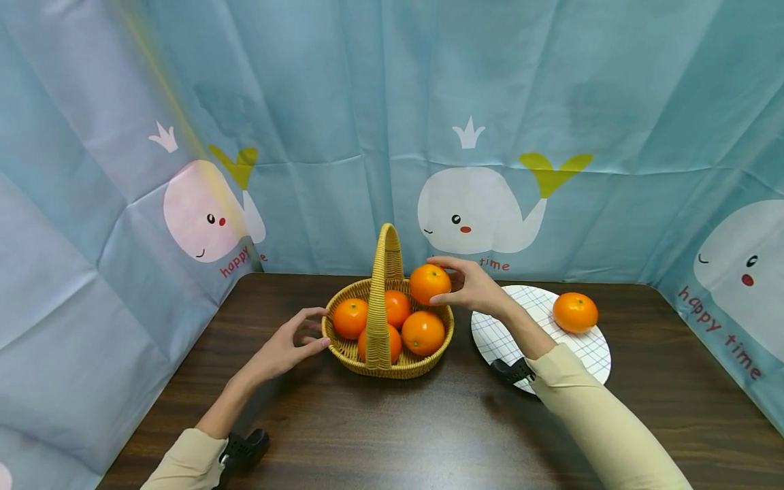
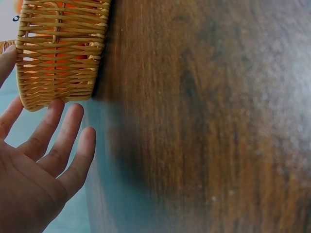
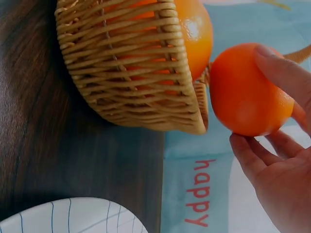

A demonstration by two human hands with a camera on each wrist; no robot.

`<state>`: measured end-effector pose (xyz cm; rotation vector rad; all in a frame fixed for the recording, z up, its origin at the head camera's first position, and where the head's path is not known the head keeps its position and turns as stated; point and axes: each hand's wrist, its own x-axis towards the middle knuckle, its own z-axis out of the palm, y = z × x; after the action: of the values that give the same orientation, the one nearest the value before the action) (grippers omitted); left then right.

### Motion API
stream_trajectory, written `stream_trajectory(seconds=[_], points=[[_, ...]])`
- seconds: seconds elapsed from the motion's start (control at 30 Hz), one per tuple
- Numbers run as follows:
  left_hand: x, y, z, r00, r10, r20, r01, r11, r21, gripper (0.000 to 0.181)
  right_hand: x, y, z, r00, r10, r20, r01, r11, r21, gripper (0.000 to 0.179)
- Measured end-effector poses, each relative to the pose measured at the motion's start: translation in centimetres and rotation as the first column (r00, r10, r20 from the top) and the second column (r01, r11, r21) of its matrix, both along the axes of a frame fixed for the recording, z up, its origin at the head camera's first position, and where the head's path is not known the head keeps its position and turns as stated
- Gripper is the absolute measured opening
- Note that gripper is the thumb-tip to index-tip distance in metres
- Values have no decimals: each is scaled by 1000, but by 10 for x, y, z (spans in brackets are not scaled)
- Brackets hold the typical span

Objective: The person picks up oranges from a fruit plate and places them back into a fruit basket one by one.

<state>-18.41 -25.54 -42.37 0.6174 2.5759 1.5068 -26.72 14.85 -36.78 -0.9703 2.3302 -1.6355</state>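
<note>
My right hand point(image 1: 474, 289) grips an orange point(image 1: 430, 284) between thumb and fingers, over the right back rim of a wicker basket point(image 1: 398, 371). In the right wrist view the held orange point(image 3: 249, 92) is above the basket's rim point(image 3: 192, 92). Several more oranges sit in the basket, among them a front right one point(image 1: 424, 333) and a left one point(image 1: 350, 318). At the basket's left end, my left hand point(image 1: 288, 347) has its fingers spread and relaxed. The left wrist view has those fingertips point(image 2: 56, 107) right at the woven wall point(image 2: 63, 58).
Right of the basket lies a white plate point(image 1: 496, 338) with a grid of lines, partly behind my right forearm. One orange point(image 1: 575, 312) rests on the plate's right side. A tall handle point(image 1: 381, 292) arches over the basket. A blue whale-print curtain point(image 1: 331, 204) hangs behind the dark wooden table point(image 1: 392, 429).
</note>
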Motion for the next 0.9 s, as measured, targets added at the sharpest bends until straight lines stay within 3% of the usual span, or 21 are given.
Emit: stream_trajectory(seconds=[0.43,0.73,0.9], points=[[-1,2,1,1000,5,-6,-5,1000,-15,55,0,-5,1,1000,13,9,-14,1000,23,77],[-2,1,1,1000,1,-3,-1,1000,-13,54,2,21,6,997,-78,1,78,997,2,79],[0,1,2,1000,3,1,-3,1000,-4,54,4,38,6,996,-82,22,82,996,17,81]])
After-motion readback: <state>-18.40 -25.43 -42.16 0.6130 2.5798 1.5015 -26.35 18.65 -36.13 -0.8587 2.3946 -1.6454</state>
